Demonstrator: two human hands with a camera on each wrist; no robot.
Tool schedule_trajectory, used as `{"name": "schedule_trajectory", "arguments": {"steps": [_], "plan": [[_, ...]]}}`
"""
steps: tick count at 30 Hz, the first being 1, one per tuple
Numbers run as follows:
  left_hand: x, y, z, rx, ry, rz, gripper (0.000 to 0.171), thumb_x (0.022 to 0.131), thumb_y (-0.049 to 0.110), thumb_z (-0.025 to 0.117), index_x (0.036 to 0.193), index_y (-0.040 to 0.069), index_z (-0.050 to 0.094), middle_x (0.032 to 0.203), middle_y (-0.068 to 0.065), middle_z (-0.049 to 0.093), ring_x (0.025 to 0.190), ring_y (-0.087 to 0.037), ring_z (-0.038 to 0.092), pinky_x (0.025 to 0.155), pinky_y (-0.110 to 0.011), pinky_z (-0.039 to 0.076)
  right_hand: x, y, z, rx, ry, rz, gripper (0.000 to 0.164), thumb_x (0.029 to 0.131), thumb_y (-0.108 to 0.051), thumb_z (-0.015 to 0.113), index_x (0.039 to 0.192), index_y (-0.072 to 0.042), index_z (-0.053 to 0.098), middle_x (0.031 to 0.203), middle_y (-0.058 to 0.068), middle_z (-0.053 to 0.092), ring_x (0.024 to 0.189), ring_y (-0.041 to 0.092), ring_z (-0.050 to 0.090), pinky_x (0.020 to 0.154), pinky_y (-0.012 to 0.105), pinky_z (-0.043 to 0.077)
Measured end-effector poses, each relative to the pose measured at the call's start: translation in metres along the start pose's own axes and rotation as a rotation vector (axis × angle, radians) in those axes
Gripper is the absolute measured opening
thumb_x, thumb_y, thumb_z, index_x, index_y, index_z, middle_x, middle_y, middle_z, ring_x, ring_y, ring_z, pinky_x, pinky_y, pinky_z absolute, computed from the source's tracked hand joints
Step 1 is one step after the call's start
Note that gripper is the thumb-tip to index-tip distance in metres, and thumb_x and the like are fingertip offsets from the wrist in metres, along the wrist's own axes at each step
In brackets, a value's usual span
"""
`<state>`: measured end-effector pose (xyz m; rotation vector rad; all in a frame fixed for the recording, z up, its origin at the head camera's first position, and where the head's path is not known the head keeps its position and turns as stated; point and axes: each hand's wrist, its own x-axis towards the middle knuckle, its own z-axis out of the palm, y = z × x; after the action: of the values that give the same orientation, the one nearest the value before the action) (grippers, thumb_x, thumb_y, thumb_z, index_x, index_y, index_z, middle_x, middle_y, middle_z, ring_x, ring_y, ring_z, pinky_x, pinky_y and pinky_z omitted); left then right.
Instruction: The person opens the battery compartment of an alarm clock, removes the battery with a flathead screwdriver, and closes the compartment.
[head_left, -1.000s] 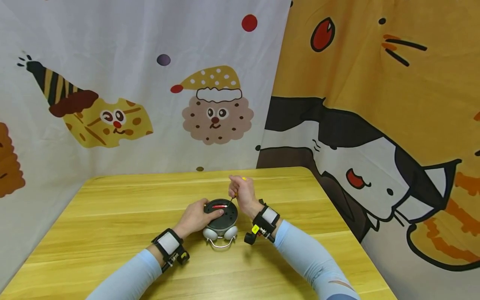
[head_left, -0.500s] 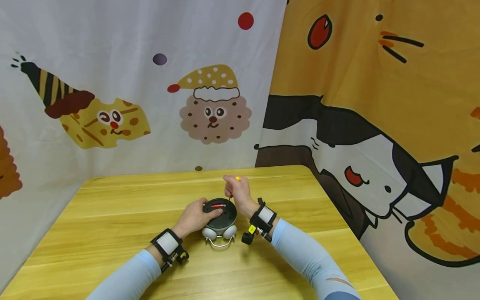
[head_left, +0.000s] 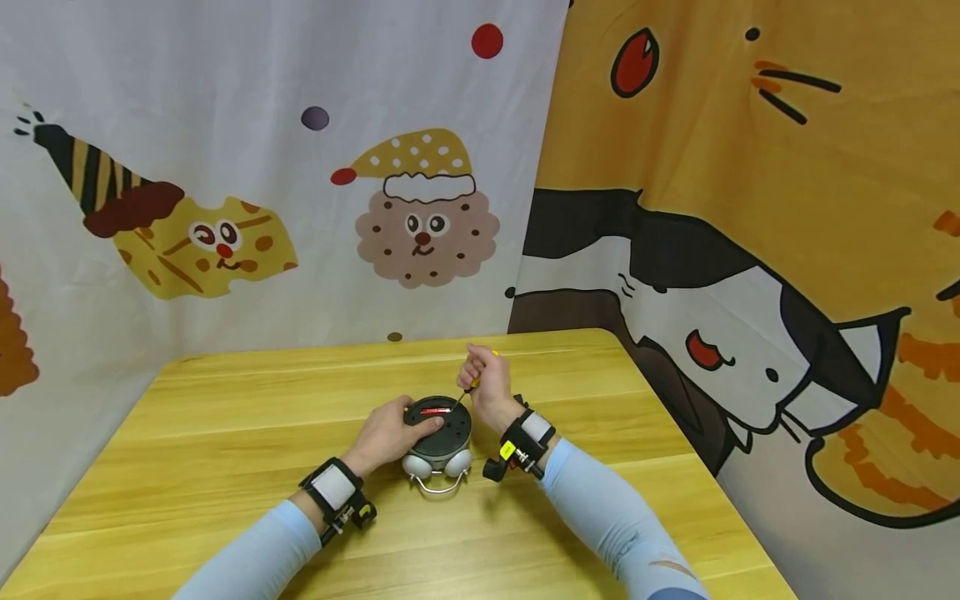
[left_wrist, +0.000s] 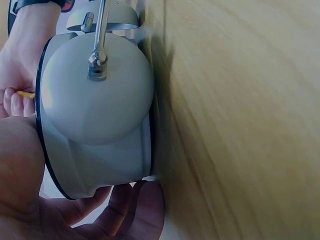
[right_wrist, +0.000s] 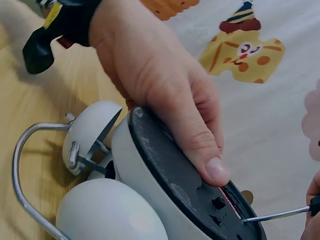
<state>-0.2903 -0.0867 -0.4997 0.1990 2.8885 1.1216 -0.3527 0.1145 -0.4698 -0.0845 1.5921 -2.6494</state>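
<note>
A twin-bell alarm clock [head_left: 441, 446] lies face down on the wooden table, its black back up and its bells and wire handle toward me. Set in its back is a slot with a red battery-like strip [head_left: 435, 410]. My left hand [head_left: 386, 433] holds the clock at its left side, thumb on the back and fingers curled round the body [left_wrist: 100, 162]. My right hand [head_left: 489, 390] grips a yellow-handled screwdriver [right_wrist: 277, 215], slanting down from the right. Its metal tip meets the end of the slot in the right wrist view.
The wooden table [head_left: 247, 433] extends around the clock on all sides. Behind it hangs a white cartoon-print curtain [head_left: 262, 100], with an orange cat-print one [head_left: 712, 150] to the right. Both wrists wear strapped camera mounts.
My right hand has tipped to the right, so the screwdriver leans lower and more of its yellow handle shows. The left hand and clock hold their place; the head view shifts slightly.
</note>
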Motion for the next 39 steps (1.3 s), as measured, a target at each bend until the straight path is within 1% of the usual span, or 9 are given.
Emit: {"name": "schedule_trajectory", "arguments": {"steps": [7, 10, 13, 19, 22, 25, 31, 36, 39], "plan": [[-0.001, 0.001, 0.0, -0.011, 0.001, 0.003, 0.063, 0.097, 0.058, 0.083, 0.123, 0.001, 0.073, 0.098, -0.01, 0.076, 0.082, -0.02, 0.064, 0.066, -0.031, 0.045, 0.007, 0.004, -0.006, 0.181, 0.053, 0.06, 0.058, 0.112, -0.02, 0.053, 0.058, -0.024, 0.033, 0.054, -0.011, 0.035, 0.051, 0.007, 0.036, 0.058, 0.026, 0.028], [-0.002, 0.001, 0.0, -0.006, 0.002, 0.001, 0.064, 0.097, 0.058, 0.083, 0.125, 0.001, 0.073, 0.1, -0.01, 0.077, 0.084, -0.02, 0.065, 0.068, -0.032, 0.047, 0.006, 0.005, -0.007, 0.203, 0.071, 0.061, 0.058, 0.112, -0.02, 0.053, 0.057, -0.024, 0.033, 0.054, -0.012, 0.035, 0.051, 0.007, 0.036, 0.058, 0.026, 0.028], [-0.002, 0.0, 0.0, -0.004, 0.0, -0.002, 0.065, 0.097, 0.059, 0.083, 0.125, 0.001, 0.073, 0.101, -0.011, 0.078, 0.085, -0.02, 0.066, 0.069, -0.032, 0.047, 0.0, 0.005, -0.003, 0.119, 0.066, 0.011, 0.057, 0.111, -0.019, 0.056, 0.058, -0.023, 0.035, 0.056, -0.011, 0.036, 0.053, 0.008, 0.038, 0.059, 0.026, 0.03], [-0.002, 0.002, -0.001, -0.022, -0.003, -0.015, 0.058, 0.097, 0.058, 0.083, 0.116, 0.004, 0.073, 0.094, -0.008, 0.074, 0.081, -0.02, 0.063, 0.066, -0.031, 0.043, -0.017, 0.008, 0.013, -0.222, -0.032, -0.202, 0.053, 0.107, -0.019, 0.064, 0.058, -0.017, 0.044, 0.056, -0.008, 0.04, 0.053, 0.013, 0.045, 0.059, 0.029, 0.041], [-0.002, 0.002, -0.001, -0.027, -0.002, -0.015, 0.056, 0.097, 0.058, 0.083, 0.113, 0.005, 0.072, 0.091, -0.008, 0.072, 0.078, -0.019, 0.062, 0.065, -0.03, 0.042, -0.019, 0.009, 0.016, -0.254, -0.04, -0.221, 0.052, 0.107, -0.02, 0.064, 0.059, -0.016, 0.044, 0.056, -0.008, 0.04, 0.054, 0.014, 0.045, 0.06, 0.029, 0.04], [-0.002, 0.002, -0.001, -0.02, -0.002, -0.014, 0.058, 0.097, 0.058, 0.083, 0.116, 0.004, 0.072, 0.093, -0.008, 0.073, 0.079, -0.019, 0.062, 0.065, -0.03, 0.042, -0.014, 0.009, 0.012, -0.169, 0.007, -0.143, 0.055, 0.108, -0.022, 0.064, 0.058, -0.02, 0.041, 0.057, -0.008, 0.039, 0.055, 0.012, 0.043, 0.06, 0.028, 0.038], [-0.002, 0.002, 0.0, -0.016, -0.001, -0.009, 0.061, 0.097, 0.059, 0.083, 0.12, 0.003, 0.073, 0.098, -0.01, 0.076, 0.083, -0.02, 0.064, 0.067, -0.031, 0.044, -0.001, 0.006, -0.006, 0.092, 0.088, 0.027, 0.056, 0.11, -0.024, 0.059, 0.06, -0.021, 0.035, 0.06, -0.009, 0.035, 0.056, 0.01, 0.038, 0.062, 0.026, 0.033], [-0.002, 0.002, -0.001, -0.015, 0.0, -0.006, 0.061, 0.097, 0.058, 0.082, 0.121, 0.003, 0.073, 0.1, -0.011, 0.078, 0.084, -0.021, 0.065, 0.068, -0.032, 0.047, 0.007, 0.011, -0.022, 0.298, 0.163, 0.111, 0.058, 0.115, -0.024, 0.052, 0.059, -0.024, 0.034, 0.059, -0.01, 0.037, 0.055, 0.008, 0.037, 0.061, 0.024, 0.029], [-0.002, 0.003, -0.001, -0.014, -0.002, -0.006, 0.06, 0.097, 0.058, 0.082, 0.12, 0.003, 0.073, 0.1, -0.011, 0.078, 0.085, -0.021, 0.066, 0.069, -0.032, 0.048, 0.008, 0.014, -0.028, 0.36, 0.193, 0.127, 0.059, 0.115, -0.026, 0.051, 0.059, -0.024, 0.035, 0.06, -0.01, 0.038, 0.055, 0.009, 0.038, 0.061, 0.025, 0.031]]}}
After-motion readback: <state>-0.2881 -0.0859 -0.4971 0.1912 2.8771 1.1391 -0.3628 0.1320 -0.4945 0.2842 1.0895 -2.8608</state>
